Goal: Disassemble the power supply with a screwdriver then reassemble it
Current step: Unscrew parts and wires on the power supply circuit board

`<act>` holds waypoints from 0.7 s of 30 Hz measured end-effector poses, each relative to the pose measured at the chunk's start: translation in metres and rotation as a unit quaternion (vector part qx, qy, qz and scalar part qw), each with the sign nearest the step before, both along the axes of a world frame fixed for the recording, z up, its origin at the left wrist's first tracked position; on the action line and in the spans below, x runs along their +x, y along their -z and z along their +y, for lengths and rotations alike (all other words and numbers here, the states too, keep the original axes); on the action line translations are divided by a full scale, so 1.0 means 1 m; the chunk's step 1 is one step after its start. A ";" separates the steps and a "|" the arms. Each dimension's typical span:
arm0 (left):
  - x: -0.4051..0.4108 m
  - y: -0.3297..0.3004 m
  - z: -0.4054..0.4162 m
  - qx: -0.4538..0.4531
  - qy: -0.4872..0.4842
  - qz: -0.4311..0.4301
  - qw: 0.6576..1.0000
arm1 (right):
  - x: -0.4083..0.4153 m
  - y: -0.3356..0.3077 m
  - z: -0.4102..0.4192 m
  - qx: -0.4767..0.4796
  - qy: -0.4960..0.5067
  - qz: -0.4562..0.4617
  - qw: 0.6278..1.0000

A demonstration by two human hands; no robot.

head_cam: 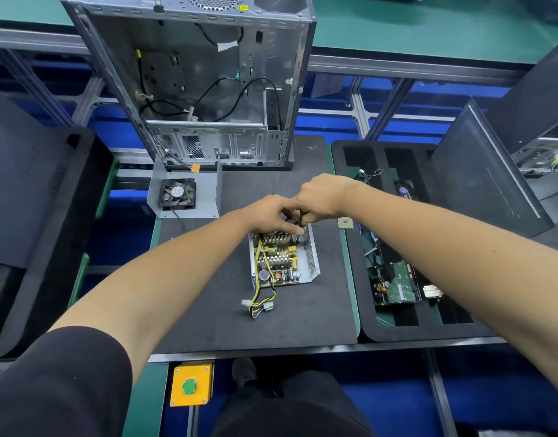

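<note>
The power supply (284, 260) lies open in the middle of the dark foam mat (302, 320), its lid off and its circuit board visible, with a bundle of yellow and black wires (260, 302) leaving its near end. Both hands meet over its far end: the right hand (323, 197) is curled around a screwdriver (300, 220) with a black and yellow handle whose tip points down into the far right corner, and the left hand (269, 216) holds the far edge of the unit with bent fingers, probably to steady it. The hands hide the screw, so the tip may slip from the head and strike a component on the board. A loosened screw can also drop between the parts or roll away on the mat. The black foam tray (366, 329) on the right keeps a green circuit board (402, 285) in a near slot, and cables and small parts in the slots farther back. The removed metal cover (189, 193) on the far left holds the cooling fan (177, 193). The open computer case (208, 80) behind contains only loose cables.
</note>
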State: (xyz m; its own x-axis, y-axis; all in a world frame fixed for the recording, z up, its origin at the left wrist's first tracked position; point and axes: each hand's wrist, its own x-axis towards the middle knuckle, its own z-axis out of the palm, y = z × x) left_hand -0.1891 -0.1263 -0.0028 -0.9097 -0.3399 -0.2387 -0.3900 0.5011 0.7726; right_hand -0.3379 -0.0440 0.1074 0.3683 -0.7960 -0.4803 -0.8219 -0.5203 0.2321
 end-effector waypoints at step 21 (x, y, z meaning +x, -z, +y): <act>-0.003 0.010 0.004 0.004 -0.016 0.020 1.000 | 0.000 0.003 -0.004 0.003 -0.046 -0.021 0.999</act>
State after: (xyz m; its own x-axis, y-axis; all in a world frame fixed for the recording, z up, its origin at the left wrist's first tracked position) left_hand -0.1918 -0.1227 -0.0123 -0.9071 -0.3672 -0.2058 -0.3748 0.4819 0.7920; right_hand -0.3374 -0.0475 0.1046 0.4597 -0.7549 -0.4677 -0.7792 -0.5955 0.1955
